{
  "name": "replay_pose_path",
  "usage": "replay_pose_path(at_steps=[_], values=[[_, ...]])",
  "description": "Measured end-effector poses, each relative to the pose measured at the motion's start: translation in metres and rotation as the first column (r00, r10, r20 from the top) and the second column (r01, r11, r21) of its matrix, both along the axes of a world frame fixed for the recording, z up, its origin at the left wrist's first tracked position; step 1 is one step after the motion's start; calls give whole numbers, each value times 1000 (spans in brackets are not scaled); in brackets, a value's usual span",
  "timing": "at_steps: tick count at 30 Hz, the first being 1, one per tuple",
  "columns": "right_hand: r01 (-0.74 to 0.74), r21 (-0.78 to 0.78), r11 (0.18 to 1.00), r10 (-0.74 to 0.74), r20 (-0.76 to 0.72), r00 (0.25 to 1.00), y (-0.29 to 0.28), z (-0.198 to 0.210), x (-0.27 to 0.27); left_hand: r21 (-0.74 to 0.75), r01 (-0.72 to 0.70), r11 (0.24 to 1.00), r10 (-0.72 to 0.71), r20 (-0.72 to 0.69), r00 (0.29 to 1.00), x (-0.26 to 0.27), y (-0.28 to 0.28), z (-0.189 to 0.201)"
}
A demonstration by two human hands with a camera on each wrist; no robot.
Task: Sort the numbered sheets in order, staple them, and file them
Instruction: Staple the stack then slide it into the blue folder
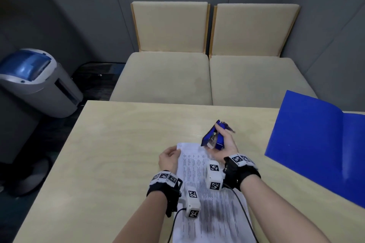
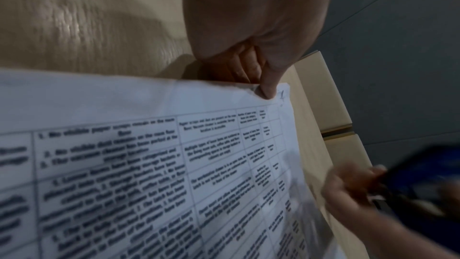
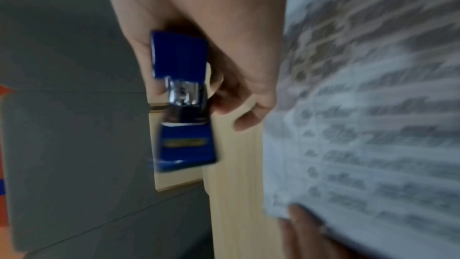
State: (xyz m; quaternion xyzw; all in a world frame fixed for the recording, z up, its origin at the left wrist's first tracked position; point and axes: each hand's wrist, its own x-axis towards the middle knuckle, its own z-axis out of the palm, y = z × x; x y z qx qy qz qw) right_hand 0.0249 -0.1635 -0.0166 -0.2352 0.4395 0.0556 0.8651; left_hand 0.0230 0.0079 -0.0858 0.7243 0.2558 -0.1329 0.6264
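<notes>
A stack of printed white sheets (image 1: 207, 193) lies lengthwise on the pale wooden table (image 1: 118, 144). My left hand (image 1: 169, 159) pinches the stack's far left corner, thumb on top (image 2: 267, 90) and fingers underneath. A handwritten mark shows at that corner of the sheets (image 2: 174, 164). My right hand (image 1: 223, 144) grips a blue stapler (image 1: 212, 136) just above the far right corner of the stack. The stapler (image 3: 183, 101) has its mouth gaping and its metal magazine showing. The sheets (image 3: 373, 115) are blurred in the right wrist view.
An open blue folder (image 1: 316, 144) lies at the table's right edge. Two beige upholstered chairs (image 1: 169, 55) stand against the far side. A grey and blue machine (image 1: 33, 81) sits on the floor at the left.
</notes>
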Motion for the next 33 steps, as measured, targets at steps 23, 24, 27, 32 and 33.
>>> replay_pose_path(at_steps=[23, 24, 27, 32, 33], values=[[-554, -786, 276, 633, -285, 720, 53, -26, 65, -8, 35, 999, -34, 95, 995, -6, 2, -2], [-559, -808, 185, 641, -332, 692, 55, -25, 65, -12, 28, 1000, -27, 97, 995, -6, 2, -2], [-553, -829, -82, 669, -457, 586, 60, -24, 69, -18, 17, 1000, -15, 107, 994, -6, 1, -1], [-506, -796, -332, 723, -559, 405, 63, -15, 78, -30, 21, 999, -17, 133, 991, -6, -1, 2], [-515, -785, -343, 739, -564, 368, 63, -13, 80, -20, 16, 1000, -14, 130, 991, -6, 0, 2]])
